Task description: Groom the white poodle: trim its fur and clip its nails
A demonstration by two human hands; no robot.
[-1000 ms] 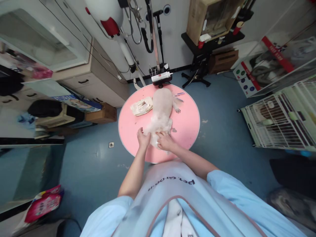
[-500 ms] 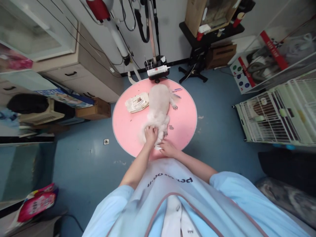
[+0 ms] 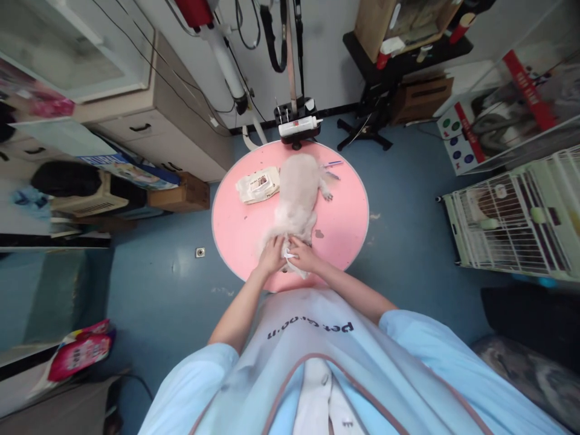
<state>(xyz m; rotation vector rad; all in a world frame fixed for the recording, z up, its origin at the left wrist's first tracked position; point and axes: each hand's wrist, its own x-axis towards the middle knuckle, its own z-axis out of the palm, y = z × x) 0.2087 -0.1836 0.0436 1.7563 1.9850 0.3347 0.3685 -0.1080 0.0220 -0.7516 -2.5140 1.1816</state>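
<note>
A white-furred dog (image 3: 299, 187) lies stretched on a round pink table (image 3: 231, 235), its head end towards me. My left hand (image 3: 272, 256) is on the near side of the dog's head, fingers curled into the fur; what lies under the fingertips is hidden. Close beside it, my right hand (image 3: 304, 255) pinches a white wipe (image 3: 290, 255) against the head. White material hangs below that hand, and I cannot tell whether it is wipe or fur. A pack of wet wipes (image 3: 258, 185) lies left of the dog.
Slim blue-handled tools (image 3: 334, 164) lie by the dog's paw. A black holder (image 3: 283, 115) with a white bottle (image 3: 299, 126) stands at the table's far edge. A wire cage (image 3: 512, 217) is on the right, a drawer cabinet (image 3: 181, 127) on the left.
My right hand has moved up and left with the wipe onto the dog's head. My left hand has shifted slightly down to the side of the head. The view has shifted a little.
</note>
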